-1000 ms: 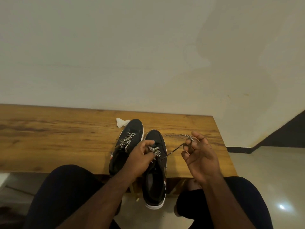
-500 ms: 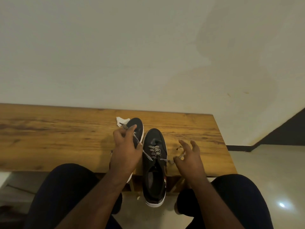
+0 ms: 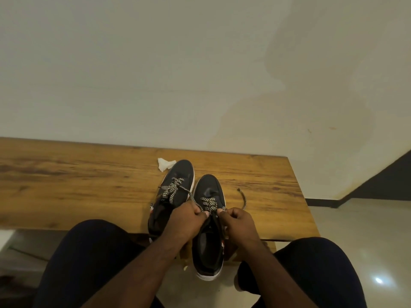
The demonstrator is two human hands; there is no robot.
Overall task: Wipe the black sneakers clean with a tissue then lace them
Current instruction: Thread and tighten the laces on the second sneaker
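Observation:
Two black sneakers with white soles lie side by side on the wooden bench (image 3: 89, 185). The left sneaker (image 3: 178, 174) carries a loose black-and-white lace over its tongue. The right sneaker (image 3: 209, 187) hangs its heel over the bench's near edge. My left hand (image 3: 189, 218) and my right hand (image 3: 238, 221) meet over the right sneaker's eyelets, each pinching the black-and-white lace (image 3: 209, 202). One free lace end (image 3: 243, 197) trails onto the bench to the right. A crumpled white tissue (image 3: 164, 163) lies beyond the left sneaker's toe.
A plain pale wall rises right behind the bench. My two knees in dark trousers flank the sneakers at the bench's near edge. Pale tiled floor (image 3: 355, 230) lies to the right, with a dark skirting strip along the wall.
My left hand came back from the left sneaker's toe to the right sneaker. My right hand moved in from the bench. Both now pinch the lace at the eyelets.

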